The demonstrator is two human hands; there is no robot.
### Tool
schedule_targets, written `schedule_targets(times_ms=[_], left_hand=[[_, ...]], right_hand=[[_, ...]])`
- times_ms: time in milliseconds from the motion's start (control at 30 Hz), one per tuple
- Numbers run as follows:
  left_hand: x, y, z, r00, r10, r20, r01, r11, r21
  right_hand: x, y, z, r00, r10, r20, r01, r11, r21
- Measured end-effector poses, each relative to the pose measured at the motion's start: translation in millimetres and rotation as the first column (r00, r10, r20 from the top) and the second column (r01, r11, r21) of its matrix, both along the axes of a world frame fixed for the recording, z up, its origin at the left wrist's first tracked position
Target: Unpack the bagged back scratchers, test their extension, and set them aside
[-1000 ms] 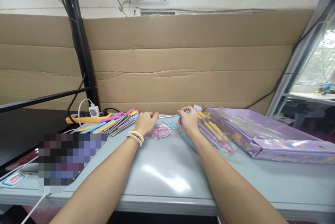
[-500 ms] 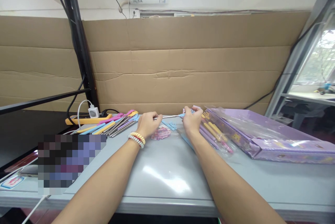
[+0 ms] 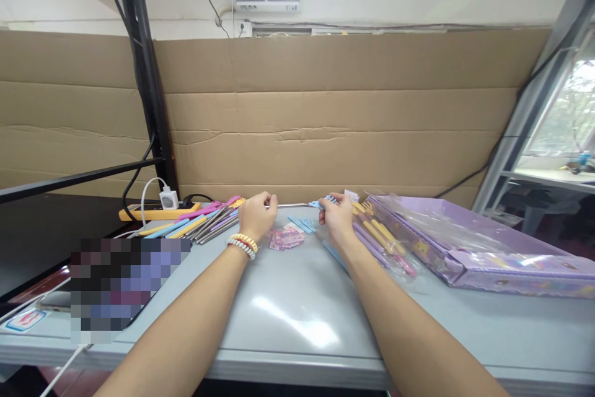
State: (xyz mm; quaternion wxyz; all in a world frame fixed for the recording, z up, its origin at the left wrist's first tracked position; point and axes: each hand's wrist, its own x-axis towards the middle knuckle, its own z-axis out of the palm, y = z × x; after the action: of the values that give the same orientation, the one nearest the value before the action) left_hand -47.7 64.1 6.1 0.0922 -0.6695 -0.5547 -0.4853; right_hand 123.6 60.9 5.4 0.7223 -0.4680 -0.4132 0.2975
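My left hand (image 3: 257,216), with beaded bands at the wrist, is closed around one end of a thin metal back scratcher (image 3: 294,205). Its handle is hidden in the fist. At the other end, my right hand (image 3: 339,214) pinches the blue claw-shaped head, so the rod lies level between both hands. Below the rod are small pink printed cards (image 3: 287,237) in a loose pile and a blue back scratcher (image 3: 302,224) with its claw toward my right hand. Another blue handle (image 3: 335,256) lies partly beneath my right forearm.
Several colourful back scratchers (image 3: 218,223) lie in a heap at left, by a yellow power strip (image 3: 134,213) with a white charger. Bagged yellow and purple ones (image 3: 379,236) lie right, beside a purple box (image 3: 511,273). Cardboard (image 3: 325,118) stands behind the table.
My left hand has shifted slightly left and curled more tightly. My right fingers have moved on the blue head, which shows more now. The view has tilted slightly.
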Motion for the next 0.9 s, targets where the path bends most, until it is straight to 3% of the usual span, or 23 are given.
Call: schedule_targets(times_ms=[133,333,433,533,667,767,900], left_hand=[[-1.5,1.5,-2.7,0.993,-0.110,-0.047,0.102,0.984,-0.149],[14.1,-11.1,-4.5,0.927,-0.334,-0.173,0.297,0.931,-0.211],[24.2,-19.8,-3.1,0.910,-0.344,-0.230,0.290,0.927,-0.237],[31.2,-25.8,-1.0,0.924,-0.278,-0.264,0.218,0.947,-0.235],[36.5,-28.3,0.7,0.947,-0.191,-0.260,0.141,0.970,-0.199],[38.0,-28.4,-0.3,0.936,-0.238,-0.259,0.194,0.963,-0.185],[38.7,-29.5,-2.7,0.870,-0.393,-0.299,0.353,0.918,-0.180]], right_hand=[[-1.9,-6.2,5.3,0.990,0.069,-0.124,-0.065,0.997,0.038],[-1.6,-5.4,6.3,0.975,0.134,-0.175,-0.116,0.987,0.108],[0.3,-4.3,6.4,0.979,0.099,-0.177,-0.078,0.990,0.118],[0.6,-4.4,5.7,0.985,0.074,-0.158,-0.062,0.995,0.084],[-8.1,-6.6,2.8,0.972,0.228,-0.061,-0.227,0.973,0.031],[-15.8,-7.1,0.1,0.933,0.360,-0.019,-0.359,0.932,0.053],[-16.5,-5.5,-2.3,0.941,0.339,0.019,-0.339,0.940,0.041]])
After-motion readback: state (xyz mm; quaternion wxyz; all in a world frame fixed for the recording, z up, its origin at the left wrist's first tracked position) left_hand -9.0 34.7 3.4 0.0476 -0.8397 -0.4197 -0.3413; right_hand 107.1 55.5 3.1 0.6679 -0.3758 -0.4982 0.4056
